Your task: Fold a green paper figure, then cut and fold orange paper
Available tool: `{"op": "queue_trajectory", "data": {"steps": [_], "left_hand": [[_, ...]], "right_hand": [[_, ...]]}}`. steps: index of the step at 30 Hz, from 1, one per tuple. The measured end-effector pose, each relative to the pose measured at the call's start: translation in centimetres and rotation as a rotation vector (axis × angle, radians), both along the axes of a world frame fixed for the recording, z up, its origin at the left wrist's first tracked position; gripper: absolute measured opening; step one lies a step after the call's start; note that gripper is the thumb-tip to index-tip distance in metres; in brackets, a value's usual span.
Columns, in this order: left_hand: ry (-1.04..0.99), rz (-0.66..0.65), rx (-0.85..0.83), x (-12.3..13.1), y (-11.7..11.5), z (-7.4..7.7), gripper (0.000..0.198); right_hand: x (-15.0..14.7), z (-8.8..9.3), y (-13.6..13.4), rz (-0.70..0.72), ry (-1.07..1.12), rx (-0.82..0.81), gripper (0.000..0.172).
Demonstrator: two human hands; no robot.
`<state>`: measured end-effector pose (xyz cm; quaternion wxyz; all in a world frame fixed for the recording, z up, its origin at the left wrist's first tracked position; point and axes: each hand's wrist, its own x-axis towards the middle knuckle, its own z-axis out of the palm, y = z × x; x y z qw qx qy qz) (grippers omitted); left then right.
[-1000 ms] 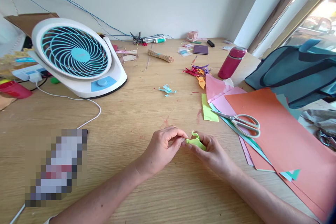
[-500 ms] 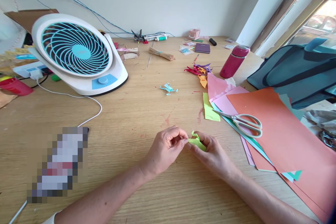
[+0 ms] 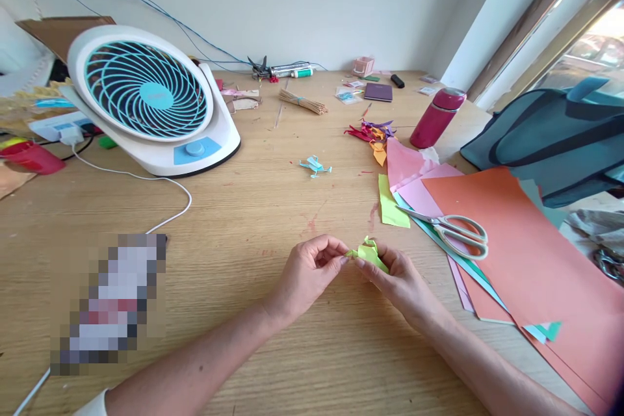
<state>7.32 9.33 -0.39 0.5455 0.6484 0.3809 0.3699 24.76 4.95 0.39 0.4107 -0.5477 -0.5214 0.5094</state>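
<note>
A small folded green paper piece (image 3: 369, 253) is held between both hands just above the wooden table (image 3: 273, 208). My left hand (image 3: 312, 276) pinches its left tip with thumb and fingers closed. My right hand (image 3: 400, 283) grips its right side, fingers curled round it. A tiny light-blue folded paper figure (image 3: 315, 166) lies on the table farther back. Scissors (image 3: 451, 229) rest on coloured paper sheets (image 3: 526, 253) just right of my hands.
A white and blue desk fan (image 3: 146, 101) stands at the back left with its white cable (image 3: 146, 179) trailing forward. A red bottle (image 3: 436, 117), paper scraps (image 3: 373, 133), a stick bundle (image 3: 302, 102) and a blue bag (image 3: 556, 136) sit behind and right.
The hands have stayed in place and turned the green paper piece slightly, lifting it a little. Nothing else on the table moved.
</note>
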Motion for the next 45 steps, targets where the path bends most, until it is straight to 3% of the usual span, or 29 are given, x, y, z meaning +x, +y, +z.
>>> {"op": "queue_trajectory", "data": {"steps": [3,9,15,19,25,38,41,45], "left_hand": [[0.038,0.018,0.035,0.1,-0.3,-0.1,0.002],[0.204,0.044,0.287,-0.2,-0.4,0.3,0.01],[0.202,-0.181,0.625,-1.1,0.3,1.1,0.018],[0.199,-0.197,0.753,-1.5,0.7,1.2,0.017],[0.18,-0.246,0.95,-1.8,0.6,1.8,0.013],[0.21,-0.238,1.015,-1.7,0.3,2.0,0.009],[0.162,-0.238,0.946,-1.6,0.3,1.8,0.008],[0.098,-0.228,0.731,-1.2,0.0,1.6,0.01]], "right_hand": [[0.0,0.2,0.0,0.017,0.019,0.035,0.035],[0.0,0.0,-0.1,0.027,0.062,0.023,0.035],[0.8,0.4,0.2,0.04,0.26,-0.175,0.035],[1.1,1.0,0.3,0.08,0.338,-0.27,0.035],[1.0,1.1,0.1,0.16,0.337,-0.265,0.032],[1.0,1.3,0.1,0.218,0.213,-0.205,0.033],[1.0,1.1,0.0,0.209,0.215,-0.197,0.033],[0.9,0.6,0.0,0.177,0.202,-0.148,0.033]]}}
